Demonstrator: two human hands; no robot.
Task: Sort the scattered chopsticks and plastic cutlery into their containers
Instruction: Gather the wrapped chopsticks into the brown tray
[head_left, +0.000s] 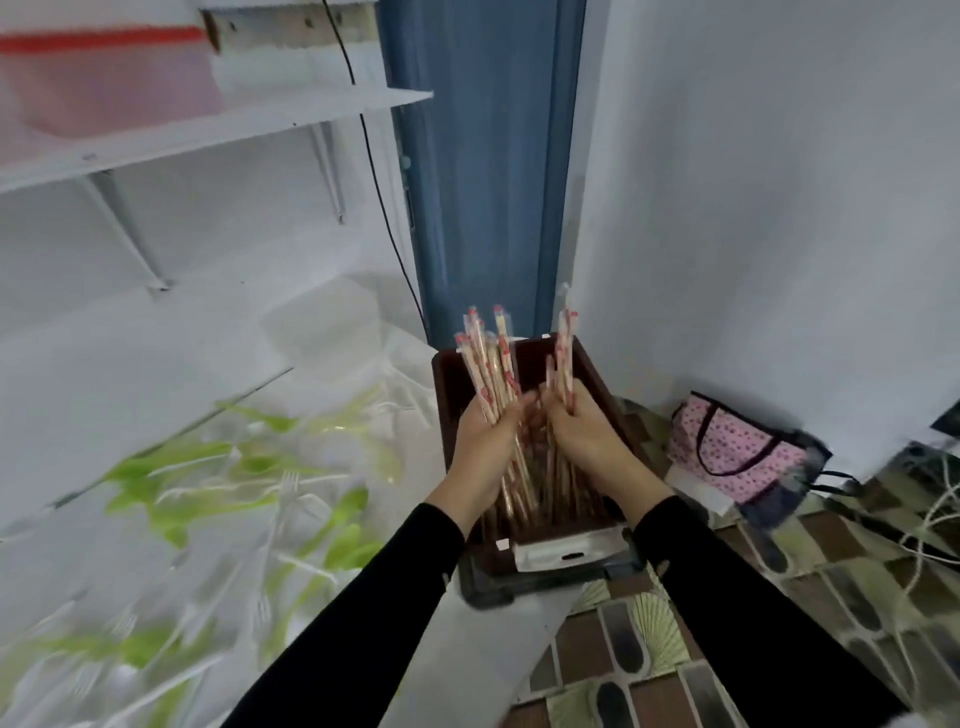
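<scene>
The person holds 2 bundles of wrapped chopsticks, 1 in each hand, above a dark brown tray (596, 382). The left hand (485, 447) has its fingers (511, 410) clamped around the larger bundle (488, 364). The right hand (584, 434) is likewise curled tight on a smaller bundle (565, 353). The 2 hands sit just beside each other, knuckles nearly touching, over the tray's middle.

More chopsticks (540, 493) already lie in the tray beneath the wrists, running lengthwise along it. The held bundles point away from the person with their red-printed ends tilted up past the far rim, so their long axis roughly matches the tray's own. That alignment is what the coming move appears to turn on. The tray is directly below both hands and neither is clearly nearer, so a lowering of the far ends and a release would probably lay the sticks flat on the pile.

The plastic cutlery (249, 483), green and white pieces blurred in this view, lies scattered well to the left on what seems a white worktop (130, 374). The left hand is the nearer one to it. By this judgement the chopstick half of the job is in progress and the cutlery is not yet sorted.

A pink patterned bag (737, 447) sits to the right of the tray, near the tiled floor (649, 654).
</scene>
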